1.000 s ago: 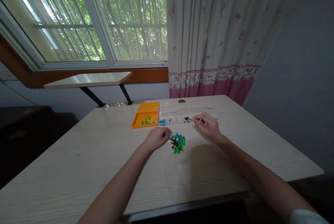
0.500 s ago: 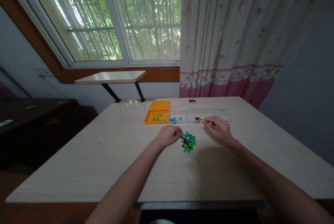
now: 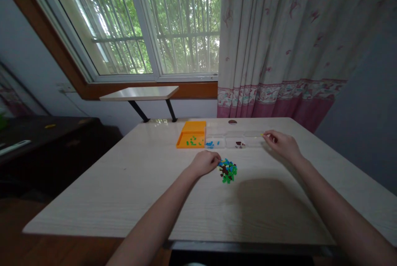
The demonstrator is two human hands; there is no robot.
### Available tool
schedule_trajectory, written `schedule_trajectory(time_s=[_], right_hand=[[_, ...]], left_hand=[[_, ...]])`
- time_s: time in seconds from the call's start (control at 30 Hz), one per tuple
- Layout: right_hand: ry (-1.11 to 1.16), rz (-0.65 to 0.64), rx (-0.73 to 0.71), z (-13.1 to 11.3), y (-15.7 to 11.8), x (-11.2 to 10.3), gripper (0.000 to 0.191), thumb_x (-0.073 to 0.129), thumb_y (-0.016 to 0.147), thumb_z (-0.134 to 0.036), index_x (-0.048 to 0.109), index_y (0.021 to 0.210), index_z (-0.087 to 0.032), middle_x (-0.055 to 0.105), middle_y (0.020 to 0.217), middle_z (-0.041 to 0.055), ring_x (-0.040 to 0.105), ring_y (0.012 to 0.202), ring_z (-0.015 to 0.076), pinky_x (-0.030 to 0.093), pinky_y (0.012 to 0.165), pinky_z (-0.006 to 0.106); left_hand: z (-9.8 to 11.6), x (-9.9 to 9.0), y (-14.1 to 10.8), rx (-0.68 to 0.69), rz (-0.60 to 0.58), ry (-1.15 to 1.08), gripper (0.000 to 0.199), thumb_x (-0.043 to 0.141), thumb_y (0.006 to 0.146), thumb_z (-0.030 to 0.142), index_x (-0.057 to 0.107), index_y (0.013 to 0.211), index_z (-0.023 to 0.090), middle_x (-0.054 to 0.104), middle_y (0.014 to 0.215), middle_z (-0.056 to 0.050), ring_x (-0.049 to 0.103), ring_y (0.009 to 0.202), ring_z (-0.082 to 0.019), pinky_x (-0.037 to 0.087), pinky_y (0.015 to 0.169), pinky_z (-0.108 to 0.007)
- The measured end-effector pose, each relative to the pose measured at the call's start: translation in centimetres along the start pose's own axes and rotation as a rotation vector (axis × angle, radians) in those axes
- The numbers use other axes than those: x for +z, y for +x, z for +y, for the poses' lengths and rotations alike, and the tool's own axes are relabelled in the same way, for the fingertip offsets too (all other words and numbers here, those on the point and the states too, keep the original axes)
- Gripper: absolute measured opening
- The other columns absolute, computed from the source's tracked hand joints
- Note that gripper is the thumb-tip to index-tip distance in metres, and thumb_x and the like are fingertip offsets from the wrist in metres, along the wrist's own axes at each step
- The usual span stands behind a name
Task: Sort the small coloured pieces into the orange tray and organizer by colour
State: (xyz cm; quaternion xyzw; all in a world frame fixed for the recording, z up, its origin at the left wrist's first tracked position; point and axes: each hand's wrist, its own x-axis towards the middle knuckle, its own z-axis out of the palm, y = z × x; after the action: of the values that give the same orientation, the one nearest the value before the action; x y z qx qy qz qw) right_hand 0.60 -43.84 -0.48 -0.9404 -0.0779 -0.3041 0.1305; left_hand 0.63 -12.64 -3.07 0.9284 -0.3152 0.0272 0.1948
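Observation:
My right hand (image 3: 281, 145) is closed in a pinch on a small yellow plastic piece (image 3: 262, 135), over the right end of a clear compartment tray (image 3: 230, 146). My left hand (image 3: 204, 162) rests at the left edge of a pile of small plastic pieces (image 3: 228, 171), coloured green, blue, brown and pale yellow. Its fingers are drawn together, and whatever they pinch is hidden. Blue pieces (image 3: 212, 144) lie in the tray's left compartment, with dark brown pieces (image 3: 239, 144) in the one beside it. Several green pieces (image 3: 192, 140) sit in an orange box (image 3: 180, 142).
The pale wooden table (image 3: 149, 187) carries everything. A small raised shelf (image 3: 139, 93) on black legs stands at its back left, and a dark round spot (image 3: 232, 122) shows near the back edge. A dark cabinet (image 3: 62, 142) is off to the left.
My right hand has moved right along the clear tray with the yellow piece, uncovering the brown pieces' compartment. My left hand stays by the pile. The whole view has shifted slightly.

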Motion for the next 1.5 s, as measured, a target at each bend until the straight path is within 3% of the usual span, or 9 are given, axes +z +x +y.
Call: schedule_trajectory(time_s=[0.1,0.23,0.43,0.53,0.63,0.77,0.9,1.1,1.5], right_hand=[[-0.145,-0.092,0.208,3.0,0.3,-0.4,0.025,0.047,0.076,-0.038,0.063,0.086,-0.021,0.061,0.065,0.0016,0.054,0.057,0.0154,0.03,0.048,0.024],[-0.226,-0.161,0.397,5.0,0.1,-0.3,0.026,0.048,0.074,-0.038,0.064,0.085,-0.022,0.063,0.068,0.0044,0.055,0.061,0.0185,0.027,0.047,0.025],[-0.227,-0.184,0.411,5.4,-0.1,0.3,0.028,0.046,0.076,-0.036,0.064,0.091,-0.021,0.065,0.073,0.0061,0.056,0.062,0.0189,0.03,0.049,0.025],[-0.169,-0.138,0.323,3.9,0.1,0.5,0.028,0.045,0.077,-0.033,0.063,0.094,-0.021,0.064,0.07,0.0045,0.057,0.062,0.0184,0.033,0.051,0.025],[-0.004,-0.093,0.133,0.1,-0.3,0.9,0.024,0.045,0.079,-0.029,0.063,0.092,-0.021,0.064,0.072,0.0026,0.057,0.063,0.016,0.037,0.055,0.024],[0.255,-0.098,-0.179,-7.0,-2.2,1.9,0.022,0.044,0.081,-0.026,0.061,0.094,-0.022,0.064,0.081,0.0019,0.056,0.064,0.0123,0.04,0.059,0.022],[0.375,-0.037,-0.261,-11.2,-4.2,3.1,0.019,0.048,0.08,-0.027,0.058,0.095,-0.02,0.062,0.073,0.0011,0.054,0.056,0.0106,0.04,0.056,0.021],[0.406,0.004,-0.201,-11.6,-4.8,3.0,0.016,0.052,0.078,-0.027,0.054,0.091,-0.019,0.06,0.075,0.0015,0.055,0.058,0.0115,0.039,0.052,0.021],[0.437,0.025,-0.322,-11.1,-4.4,3.0,0.012,0.049,0.081,-0.026,0.058,0.081,-0.019,0.061,0.074,0.0027,0.057,0.069,0.0123,0.041,0.06,0.021]], left_hand=[[-0.1,0.0,0.0,0.007,-0.006,0.005,0.022,0.045,0.075,0.023,0.065,0.085,0.02,0.066,0.074,-0.002,0.058,0.068,-0.014,0.038,0.06,-0.021],[0.0,-0.1,-0.1,0.013,-0.004,0.01,0.02,0.045,0.076,0.024,0.063,0.084,0.02,0.066,0.071,-0.002,0.057,0.065,-0.014,0.036,0.057,-0.021],[-0.1,-0.2,-0.1,-0.041,0.059,-0.069,0.021,0.042,0.079,0.027,0.059,0.083,0.017,0.062,0.069,-0.003,0.053,0.063,-0.013,0.034,0.057,-0.022],[-0.3,0.3,0.4,-0.054,0.159,-0.298,0.021,0.04,0.08,0.029,0.056,0.081,0.015,0.056,0.065,-0.001,0.048,0.058,-0.01,0.033,0.054,-0.021],[-0.3,1.1,1.0,-0.092,0.201,-0.709,0.022,0.042,0.08,0.035,0.05,0.077,0.014,0.045,0.053,0.004,0.039,0.047,-0.007,0.029,0.047,-0.018],[0.8,1.9,1.3,-0.117,0.164,-1.155,0.03,0.048,0.075,0.045,0.045,0.075,0.015,0.037,0.046,0.008,0.029,0.039,-0.004,0.021,0.041,-0.017],[2.6,1.7,1.0,-0.105,0.113,-1.291,0.036,0.057,0.069,0.048,0.047,0.073,0.014,0.038,0.044,0.008,0.029,0.039,-0.003,0.02,0.041,-0.017],[3.9,1.6,0.6,-0.121,0.067,-1.338,0.037,0.061,0.066,0.047,0.052,0.073,0.011,0.038,0.043,0.008,0.029,0.038,-0.003,0.02,0.039,-0.017],[3.2,2.6,0.8,-0.162,0.124,-1.312,0.032,0.067,0.06,0.041,0.061,0.068,0.01,0.051,0.051,0.002,0.042,0.045,-0.006,0.028,0.045,-0.018]])
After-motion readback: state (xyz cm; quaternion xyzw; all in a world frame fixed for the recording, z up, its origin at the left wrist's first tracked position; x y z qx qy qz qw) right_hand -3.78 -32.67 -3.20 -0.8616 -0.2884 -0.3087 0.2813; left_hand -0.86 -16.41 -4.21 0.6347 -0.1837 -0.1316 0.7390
